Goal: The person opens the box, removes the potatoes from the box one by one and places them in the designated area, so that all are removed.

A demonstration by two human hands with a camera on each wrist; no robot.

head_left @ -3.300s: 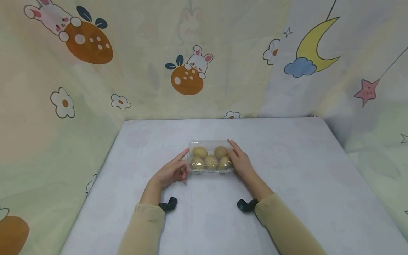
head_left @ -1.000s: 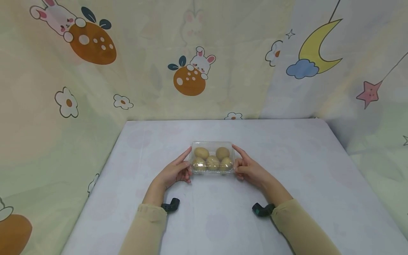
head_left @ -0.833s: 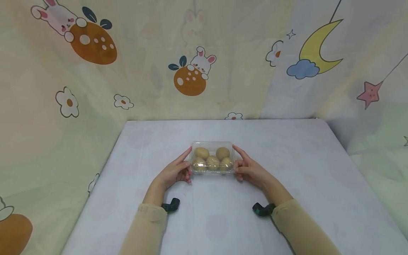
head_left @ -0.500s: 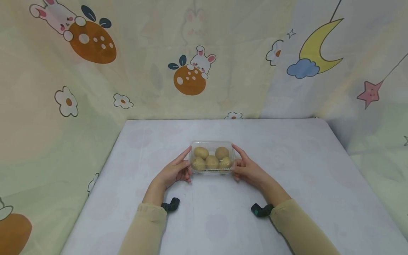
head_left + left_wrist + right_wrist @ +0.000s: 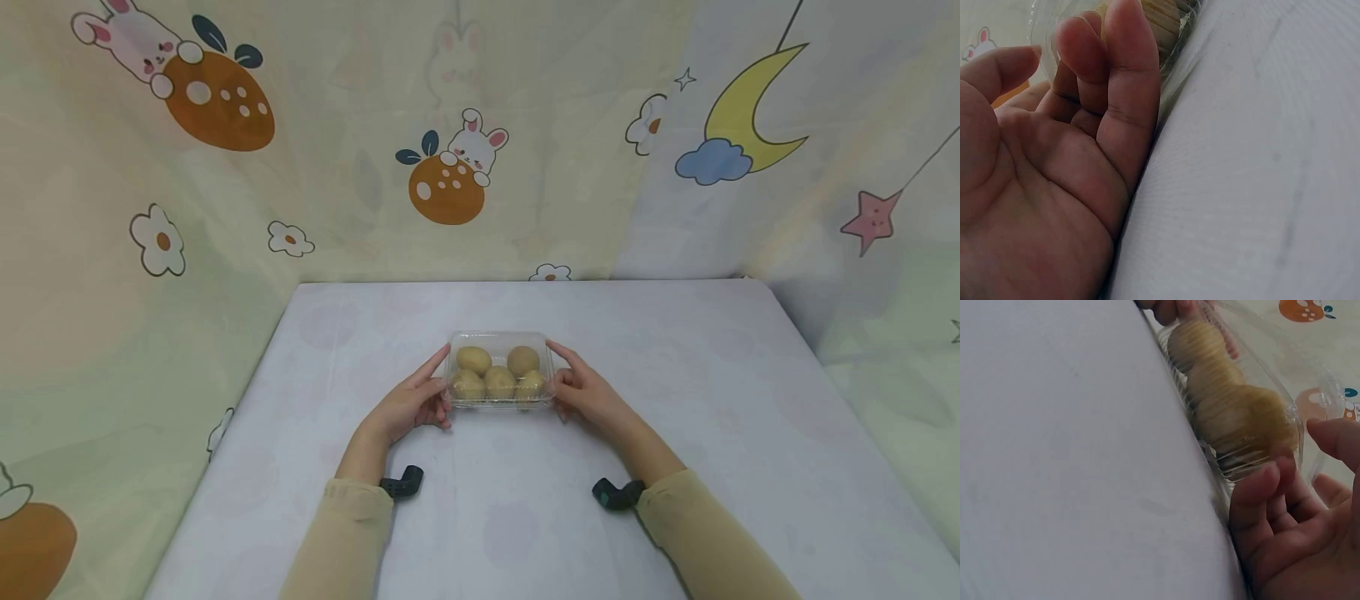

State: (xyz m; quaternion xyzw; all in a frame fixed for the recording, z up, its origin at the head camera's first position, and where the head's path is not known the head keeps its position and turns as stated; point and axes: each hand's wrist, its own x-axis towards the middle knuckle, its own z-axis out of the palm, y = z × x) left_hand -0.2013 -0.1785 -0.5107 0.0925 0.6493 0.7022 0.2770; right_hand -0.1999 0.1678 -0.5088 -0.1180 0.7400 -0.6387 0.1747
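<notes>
A clear plastic box (image 5: 498,340) lies on the white table, with several round, yellow-brown things like small potatoes (image 5: 499,382) inside. At the box's left end rests my left hand (image 5: 408,407), its index finger straight along the side and its other fingers loosely bent. My right hand (image 5: 592,400) mirrors it at the right end, index fingertip at the far corner. In the right wrist view, bent fingertips (image 5: 1260,481) touch or nearly touch the box's ribbed side. The left wrist view shows loosely bent fingers (image 5: 1129,81) against the box, the thumb apart from it.
The white table surface (image 5: 495,517) surrounds the box. Cloth with cartoon prints (image 5: 337,167) hangs behind and at both sides. Black wrist devices (image 5: 402,482) sit near both sleeve cuffs.
Since the oldest frame, my right hand has gone from holding the box's right edge to lying beside that end, index finger extended. The last second shows only slight shifts of the right hand.
</notes>
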